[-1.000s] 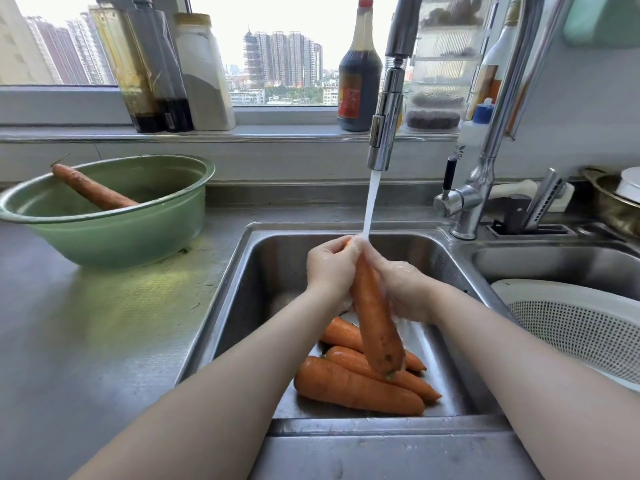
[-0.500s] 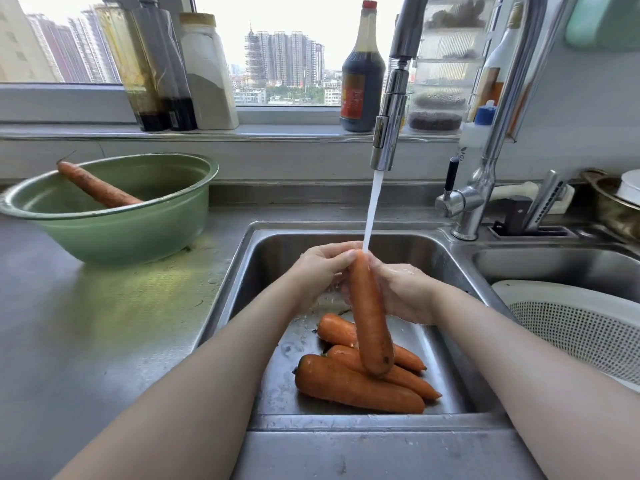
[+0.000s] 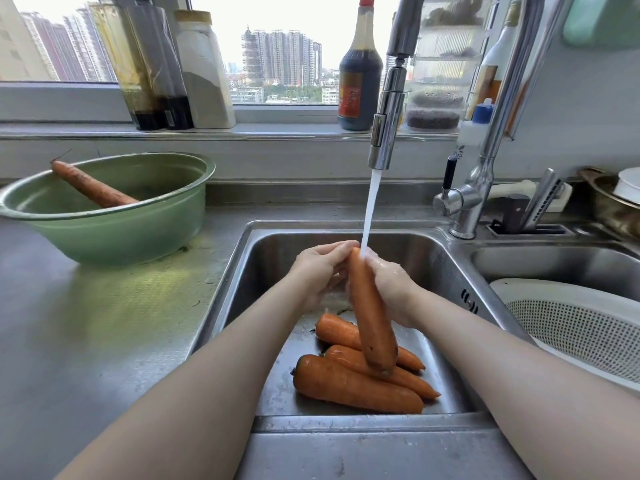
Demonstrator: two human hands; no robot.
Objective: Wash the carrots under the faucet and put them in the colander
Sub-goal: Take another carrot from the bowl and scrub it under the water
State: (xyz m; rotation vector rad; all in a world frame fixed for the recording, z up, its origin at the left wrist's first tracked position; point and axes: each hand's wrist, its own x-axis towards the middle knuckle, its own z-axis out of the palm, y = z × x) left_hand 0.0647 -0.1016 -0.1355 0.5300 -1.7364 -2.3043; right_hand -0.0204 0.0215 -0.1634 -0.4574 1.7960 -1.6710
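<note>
Both hands meet under the stream. The left hand (image 3: pixel 320 268) curls its fingers round the top end of a carrot (image 3: pixel 372 323), and the right hand (image 3: pixel 389 284) wraps it from the other side. The carrot hangs steeply, its blunt end pointing down toward the front edge of the sink (image 3: pixel 263 258). Water (image 3: pixel 370 206) from the faucet (image 3: pixel 388 123) lands on its top end, between the two hands. Three more carrots (image 3: pixel 356 386) lie wet on the sink floor near that front edge, just under the held one. The white colander (image 3: pixel 571 327) sits in the basin to the right, and the part in view holds no carrot. At the far left of the counter (image 3: pixel 104 323), a green bowl (image 3: pixel 104 233) holds one soil-streaked carrot (image 3: pixel 91 188). I judge the work to be early: one carrot mid-rinse, nothing yet in the colander, and the bowl's carrot seemingly unwashed.
</note>
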